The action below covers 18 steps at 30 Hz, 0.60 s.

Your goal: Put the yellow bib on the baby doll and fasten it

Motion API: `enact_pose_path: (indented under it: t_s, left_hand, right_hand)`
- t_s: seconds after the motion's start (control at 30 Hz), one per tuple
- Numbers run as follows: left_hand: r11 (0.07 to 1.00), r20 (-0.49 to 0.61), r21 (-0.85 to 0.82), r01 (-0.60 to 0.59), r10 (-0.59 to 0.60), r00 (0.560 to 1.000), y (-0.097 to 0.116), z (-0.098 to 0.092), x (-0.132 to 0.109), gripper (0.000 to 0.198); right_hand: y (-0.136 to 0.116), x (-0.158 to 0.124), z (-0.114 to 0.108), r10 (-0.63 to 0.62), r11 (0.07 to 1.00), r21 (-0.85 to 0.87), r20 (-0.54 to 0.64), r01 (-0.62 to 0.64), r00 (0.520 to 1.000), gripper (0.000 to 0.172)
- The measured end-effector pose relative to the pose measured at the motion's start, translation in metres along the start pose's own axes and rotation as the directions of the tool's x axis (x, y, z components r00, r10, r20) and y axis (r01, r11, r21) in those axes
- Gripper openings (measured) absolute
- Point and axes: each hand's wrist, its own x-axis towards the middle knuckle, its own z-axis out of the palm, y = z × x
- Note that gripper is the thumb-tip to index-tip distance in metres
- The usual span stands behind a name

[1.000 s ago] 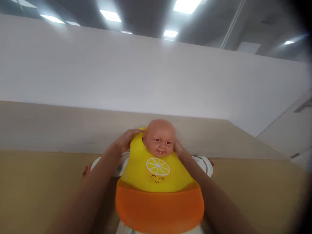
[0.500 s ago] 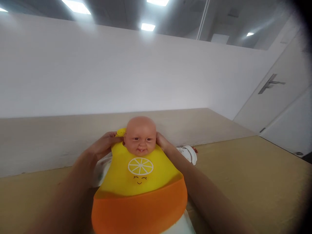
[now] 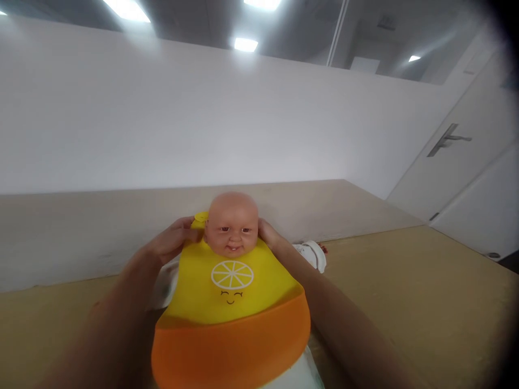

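Fastening bib [image 3: 227, 292] behind doll [image 3: 232, 227], which sits on table [image 3: 405, 302]. My left hand [image 3: 172, 243] pinches bib strap; right hand [image 3: 270, 235] behind neck, grip can't tell. Next, prob.: join strap ends by feel.

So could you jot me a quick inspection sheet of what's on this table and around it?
Surface: tan table, bare to the right of the doll; a pale raised ledge runs behind it.
Job's things: baby doll facing the camera, wearing a yellow bib with a lemon-slice print and an orange catch pocket; a yellow tab of the bib sticks up by the doll's head.
Clutter: nothing seen.
Hands: left hand at the bib's neck strap beside the head; right hand at the other side of the neck, fingers hidden behind the doll.
Cables: nothing seen.
Surroundings: white wall, white door with lever handle, ceiling lights.
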Motion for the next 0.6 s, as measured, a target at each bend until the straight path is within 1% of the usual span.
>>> enact_pose_path:
  t_s: [0.1,0.13,0.2,0.23,0.33,0.4,0.47,0.53,0.6]
  left_hand:
    - [1.000,0.000,-0.007,-0.024,0.024,1.000,0.001,0.000,0.001,0.025]
    - [0.999,0.004,-0.019,-0.028,0.028,1.000,0.002,0.000,0.002,0.023]
    - [0.996,0.013,-0.084,-0.022,0.023,1.000,0.003,0.001,0.005,0.019]
    - [0.991,0.023,-0.133,0.001,0.002,1.000,0.003,0.001,0.006,0.022]
    - [0.966,0.045,-0.237,0.105,-0.097,0.994,0.002,0.002,0.009,0.042]
    - [0.966,0.031,-0.221,0.135,-0.131,0.991,0.002,0.004,0.010,0.045]
    - [0.980,-0.020,-0.169,0.101,-0.106,0.994,0.004,0.007,0.009,0.041]
    - [0.990,-0.056,-0.119,0.071,-0.078,0.995,0.007,0.012,0.007,0.036]
    - [0.996,-0.073,-0.068,0.066,-0.071,0.995,0.012,0.017,0.003,0.030]
  right_hand:
    - [0.003,0.023,-0.016,-0.032,0.999,-0.035,-0.094,0.029,0.995,0.020]
    - [0.004,0.028,-0.020,-0.046,0.998,-0.037,-0.097,0.042,0.994,0.021]
    - [0.008,0.034,-0.026,-0.042,0.999,-0.012,-0.046,0.042,0.998,0.023]
    - [0.009,0.035,-0.027,-0.033,0.999,0.003,-0.013,0.033,0.999,0.024]
    - [0.010,0.033,-0.027,-0.012,1.000,0.027,0.033,0.012,0.999,0.024]
    - [0.008,0.031,-0.025,0.013,0.999,0.036,0.044,-0.015,0.999,0.023]
    - [0.007,0.031,-0.023,0.031,0.998,0.049,0.057,-0.034,0.998,0.022]
    - [0.006,0.031,-0.022,0.007,0.999,0.045,0.063,-0.010,0.998,0.020]
    - [0.006,0.028,-0.021,-0.041,0.999,0.005,0.033,0.041,0.999,0.016]
